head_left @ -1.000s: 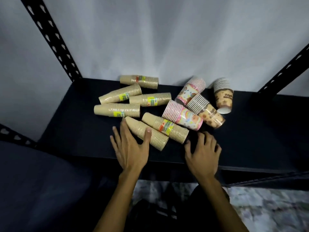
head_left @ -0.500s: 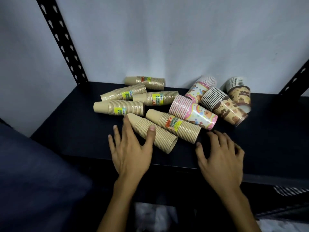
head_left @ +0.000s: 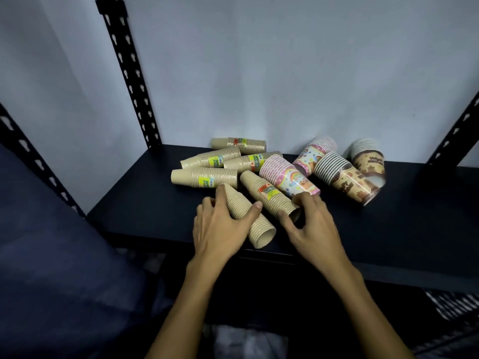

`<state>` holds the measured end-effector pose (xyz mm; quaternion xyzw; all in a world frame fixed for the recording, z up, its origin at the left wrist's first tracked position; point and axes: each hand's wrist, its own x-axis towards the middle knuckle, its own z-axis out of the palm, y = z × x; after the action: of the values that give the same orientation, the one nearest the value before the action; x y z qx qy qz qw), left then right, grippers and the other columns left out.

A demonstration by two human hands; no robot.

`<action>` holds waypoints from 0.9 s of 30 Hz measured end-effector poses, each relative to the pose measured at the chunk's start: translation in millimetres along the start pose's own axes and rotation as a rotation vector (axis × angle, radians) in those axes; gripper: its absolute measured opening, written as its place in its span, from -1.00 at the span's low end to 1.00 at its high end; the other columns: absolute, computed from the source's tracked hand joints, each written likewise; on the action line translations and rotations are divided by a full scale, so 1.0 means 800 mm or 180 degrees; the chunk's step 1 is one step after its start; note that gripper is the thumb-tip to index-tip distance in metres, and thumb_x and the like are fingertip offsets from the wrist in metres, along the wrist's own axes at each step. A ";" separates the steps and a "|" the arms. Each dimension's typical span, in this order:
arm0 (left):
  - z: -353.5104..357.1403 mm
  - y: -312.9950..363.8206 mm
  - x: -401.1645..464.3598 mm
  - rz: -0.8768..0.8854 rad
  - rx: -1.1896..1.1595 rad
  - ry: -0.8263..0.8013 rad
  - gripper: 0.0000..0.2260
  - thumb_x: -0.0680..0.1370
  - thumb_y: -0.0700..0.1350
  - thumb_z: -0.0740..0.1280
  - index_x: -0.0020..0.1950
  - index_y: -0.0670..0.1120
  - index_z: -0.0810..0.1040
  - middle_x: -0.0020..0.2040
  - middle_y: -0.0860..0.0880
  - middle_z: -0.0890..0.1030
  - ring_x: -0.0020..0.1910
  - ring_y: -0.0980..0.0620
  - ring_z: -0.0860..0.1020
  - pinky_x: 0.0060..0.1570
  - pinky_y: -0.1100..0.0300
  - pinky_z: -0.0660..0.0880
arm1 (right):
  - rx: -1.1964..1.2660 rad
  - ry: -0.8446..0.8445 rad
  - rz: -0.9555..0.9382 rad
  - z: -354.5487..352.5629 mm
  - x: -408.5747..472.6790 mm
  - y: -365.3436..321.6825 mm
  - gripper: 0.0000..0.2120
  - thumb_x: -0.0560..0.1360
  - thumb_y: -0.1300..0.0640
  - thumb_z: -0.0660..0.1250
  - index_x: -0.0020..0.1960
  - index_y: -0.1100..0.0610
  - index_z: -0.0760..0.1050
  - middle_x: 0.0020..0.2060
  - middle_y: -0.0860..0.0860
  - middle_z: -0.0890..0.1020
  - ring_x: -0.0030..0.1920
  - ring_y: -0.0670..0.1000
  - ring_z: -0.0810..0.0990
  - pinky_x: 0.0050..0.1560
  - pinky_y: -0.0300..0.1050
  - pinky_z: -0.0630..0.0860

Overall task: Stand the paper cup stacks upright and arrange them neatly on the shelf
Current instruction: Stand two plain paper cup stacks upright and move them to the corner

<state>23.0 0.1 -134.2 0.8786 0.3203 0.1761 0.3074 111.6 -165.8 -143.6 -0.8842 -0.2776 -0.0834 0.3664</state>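
A storeroom or stockroom, it seems: a black slotted-steel shelf [head_left: 145, 193] against a bare pale wall [head_left: 259, 73], with wrapped cup stacks [head_left: 207, 174] lying on it.

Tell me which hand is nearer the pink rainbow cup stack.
Right. The right hand has its fingertips at the open end of the pink rainbow cup stack. The left hand lies further left, gripping the plain tan cup stack.

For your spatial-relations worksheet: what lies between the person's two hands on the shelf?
In the head view, the open end of the plain brown cup stack gripped by the left hand lies there, then bare black shelf up to the right hand.
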 end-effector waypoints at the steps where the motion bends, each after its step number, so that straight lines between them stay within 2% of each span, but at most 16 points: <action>1: 0.000 -0.001 0.002 0.0019 -0.0250 -0.0092 -0.14 0.40 0.48 0.29 0.58 0.12 0.16 0.39 -0.06 0.44 0.38 -0.13 0.42 0.34 -0.07 0.39 | 0.0223 -0.0111 -0.0048 -0.001 0.000 -0.003 -0.70 0.48 0.00 0.44 0.09 0.10 0.43 -0.04 0.03 0.57 -0.08 0.02 0.54 -0.09 -0.04 0.48; 3: -0.006 -0.007 0.006 0.0102 -0.0791 -0.0188 -0.17 0.37 0.38 0.43 0.54 0.15 0.22 0.30 0.03 0.53 0.22 -0.02 0.58 0.22 0.05 0.50 | 0.0541 -0.0359 -0.0074 -0.004 0.003 -0.007 -0.69 0.46 0.05 0.48 0.05 0.07 0.39 -0.14 -0.08 0.55 -0.20 -0.13 0.52 -0.23 -0.30 0.41; 5: -0.012 -0.013 0.009 0.0150 -0.1141 -0.0277 -0.21 0.37 0.23 0.54 0.52 0.15 0.28 0.20 0.12 0.58 -0.06 0.18 0.64 0.03 0.25 0.54 | 0.0817 -0.0552 0.0084 -0.003 0.010 -0.008 -0.64 0.44 0.07 0.52 0.11 0.05 0.41 -0.08 -0.12 0.55 -0.15 -0.23 0.53 -0.19 -0.41 0.42; 6: -0.014 -0.017 0.011 0.0142 -0.1331 -0.0316 -0.17 0.35 0.19 0.57 0.54 0.13 0.28 0.20 0.13 0.59 -0.14 0.23 0.64 0.02 0.26 0.55 | 0.1003 -0.0638 0.0211 -0.002 0.012 -0.008 -0.61 0.44 0.08 0.53 0.17 0.04 0.43 -0.03 -0.10 0.54 -0.14 -0.28 0.53 -0.16 -0.46 0.42; 8: -0.015 -0.024 0.015 0.0084 -0.1799 -0.0421 -0.07 0.28 0.18 0.60 0.57 0.10 0.27 0.28 0.09 0.59 -0.09 0.19 0.67 0.13 0.15 0.59 | 0.1383 -0.0824 0.0456 0.000 0.018 -0.009 -0.56 0.46 0.12 0.51 0.28 -0.01 0.46 0.03 -0.02 0.55 -0.16 -0.35 0.53 -0.14 -0.51 0.42; 10: -0.013 -0.031 0.017 0.0041 -0.2340 -0.0621 -0.11 0.36 0.00 0.62 0.60 0.01 0.24 0.38 0.02 0.56 0.04 0.11 0.69 0.15 0.16 0.60 | 0.1724 -0.1033 0.0553 0.002 0.023 -0.009 -0.58 0.51 0.18 0.43 0.32 -0.05 0.47 0.09 0.00 0.61 -0.12 -0.35 0.57 -0.09 -0.50 0.44; 12: -0.012 -0.030 0.019 0.0079 -0.2806 -0.0856 -0.24 0.48 -0.26 0.52 0.59 -0.07 0.22 0.45 -0.01 0.51 0.19 0.05 0.64 0.12 0.22 0.58 | 0.2090 -0.1202 0.0631 0.001 0.029 -0.009 -0.61 0.55 0.23 0.36 0.32 -0.08 0.51 0.11 0.00 0.67 -0.02 -0.25 0.63 -0.03 -0.43 0.47; 15: -0.014 -0.026 0.031 0.0357 -0.3192 -0.1100 -0.35 0.51 -0.41 0.40 0.53 -0.04 0.29 0.44 0.01 0.51 0.32 -0.04 0.57 0.17 0.18 0.55 | 0.2475 -0.1248 0.0739 0.001 0.042 -0.001 -0.61 0.52 0.28 0.37 0.32 0.03 0.53 0.05 0.17 0.67 -0.02 -0.05 0.66 0.02 -0.22 0.53; 17: -0.015 -0.024 0.041 0.0473 -0.3285 -0.1122 -0.34 0.50 -0.44 0.40 0.50 0.04 0.34 0.39 0.01 0.55 0.33 -0.03 0.56 0.21 0.17 0.54 | 0.2572 -0.1203 0.0679 0.005 0.047 0.004 -0.56 0.48 0.30 0.42 0.33 0.09 0.49 0.00 0.14 0.65 0.00 0.03 0.67 0.06 -0.13 0.56; 20: -0.012 -0.013 0.045 0.0470 -0.3404 -0.1064 -0.32 0.41 -0.41 0.39 0.45 0.09 0.41 0.32 0.01 0.61 0.33 0.00 0.55 0.27 0.16 0.51 | 0.2585 -0.1020 0.0464 0.020 0.044 0.003 -0.49 0.47 0.36 0.48 0.34 0.11 0.41 0.13 0.09 0.65 0.13 0.06 0.67 0.14 -0.12 0.57; 22: -0.004 -0.003 0.039 0.0565 -0.3286 -0.0854 -0.36 0.41 -0.36 0.40 0.44 0.03 0.44 0.30 0.00 0.63 0.33 -0.02 0.56 0.32 0.09 0.50 | 0.2535 -0.0833 0.0279 0.031 0.036 0.003 -0.42 0.43 0.23 0.55 0.36 0.08 0.38 0.20 0.07 0.63 0.19 0.03 0.65 0.22 -0.10 0.55; 24: 0.007 0.003 0.033 0.0696 -0.3179 -0.0611 -0.41 0.49 -0.33 0.45 0.49 -0.06 0.41 0.31 -0.09 0.62 0.33 -0.10 0.57 0.37 -0.07 0.47 | 0.2516 -0.0724 0.0186 0.038 0.031 0.005 -0.33 0.40 0.11 0.58 0.41 0.02 0.35 0.25 0.05 0.59 0.22 0.04 0.63 0.25 -0.06 0.55; 27: 0.011 0.002 0.035 0.0756 -0.3212 -0.0527 -0.40 0.53 -0.35 0.43 0.53 -0.09 0.36 0.35 -0.10 0.60 0.36 -0.11 0.55 0.38 -0.07 0.46 | 0.2641 -0.0850 0.0185 0.038 0.034 0.009 -0.26 0.42 0.24 0.57 0.49 0.03 0.31 0.29 0.00 0.59 0.23 0.01 0.64 0.24 -0.08 0.57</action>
<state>48.8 14.1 -136.7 0.6624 0.0685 0.2721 0.6946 136.4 -137.6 -160.3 -0.6726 -0.3074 0.1606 0.6537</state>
